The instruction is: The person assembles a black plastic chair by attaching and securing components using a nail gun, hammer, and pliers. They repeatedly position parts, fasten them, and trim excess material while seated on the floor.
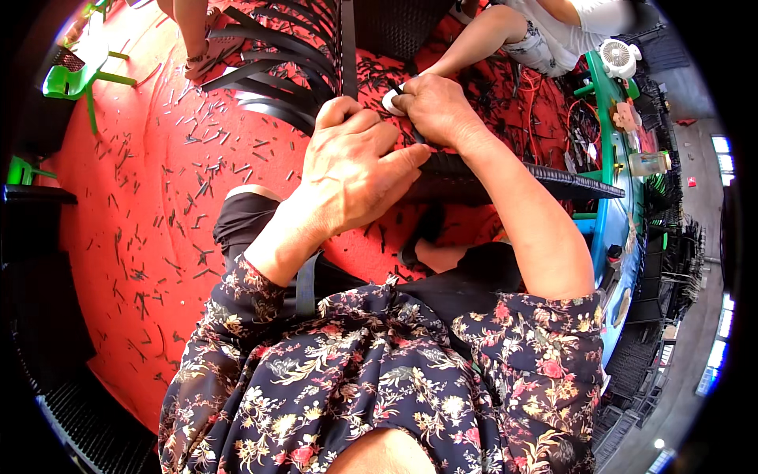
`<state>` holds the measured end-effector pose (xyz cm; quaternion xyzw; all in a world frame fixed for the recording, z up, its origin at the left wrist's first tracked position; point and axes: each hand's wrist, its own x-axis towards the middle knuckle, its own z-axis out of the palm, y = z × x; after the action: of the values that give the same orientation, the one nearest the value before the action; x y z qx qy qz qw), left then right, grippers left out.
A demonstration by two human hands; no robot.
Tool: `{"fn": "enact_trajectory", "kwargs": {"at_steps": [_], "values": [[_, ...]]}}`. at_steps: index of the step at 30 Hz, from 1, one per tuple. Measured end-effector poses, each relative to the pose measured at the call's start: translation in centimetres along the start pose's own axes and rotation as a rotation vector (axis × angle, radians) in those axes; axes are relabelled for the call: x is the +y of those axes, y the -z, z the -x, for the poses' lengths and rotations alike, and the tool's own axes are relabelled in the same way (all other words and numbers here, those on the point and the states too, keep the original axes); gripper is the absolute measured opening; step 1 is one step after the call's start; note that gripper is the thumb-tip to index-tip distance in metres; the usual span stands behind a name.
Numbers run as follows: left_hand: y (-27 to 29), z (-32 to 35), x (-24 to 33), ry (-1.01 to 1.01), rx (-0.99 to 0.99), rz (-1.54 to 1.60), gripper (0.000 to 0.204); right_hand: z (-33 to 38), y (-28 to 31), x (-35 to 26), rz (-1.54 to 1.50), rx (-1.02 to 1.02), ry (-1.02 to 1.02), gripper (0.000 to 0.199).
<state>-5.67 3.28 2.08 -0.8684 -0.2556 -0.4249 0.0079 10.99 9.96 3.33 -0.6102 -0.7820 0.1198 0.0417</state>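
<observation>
My left hand is closed at the corner of a black woven frame, its fingers curled and its thumb pointing right. My right hand is a little farther off and to the right, above the frame's bar. Its fingers are bent together, and what they pinch, if anything, is hidden. A dark upright of the frame rises beyond my left hand. Long flat black strips fan out loosely to the left of that upright.
Short black offcuts litter the red floor covering. A co-worker's leg with a white shoe reaches close to my right hand. Another person's foot stands far left near a green chair. A small white fan stands right.
</observation>
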Motion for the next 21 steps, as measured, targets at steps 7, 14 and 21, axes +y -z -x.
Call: {"fn": "enact_trajectory", "kwargs": {"at_steps": [7,14,21], "values": [[0.2,-0.5,-0.2,-0.011,-0.033,0.015,0.028,-1.0,-1.2,1.9,0.119,0.093,0.193,0.024],[0.3,-0.3,-0.3,0.011,-0.038,0.024,0.026,2.2,2.8,1.0,-0.778,-0.057,0.245,0.041],[0.6,-0.3,-0.6,0.039,-0.104,0.041,0.023,2.6,2.6,2.0,-0.241,-0.029,0.546,0.025]]}}
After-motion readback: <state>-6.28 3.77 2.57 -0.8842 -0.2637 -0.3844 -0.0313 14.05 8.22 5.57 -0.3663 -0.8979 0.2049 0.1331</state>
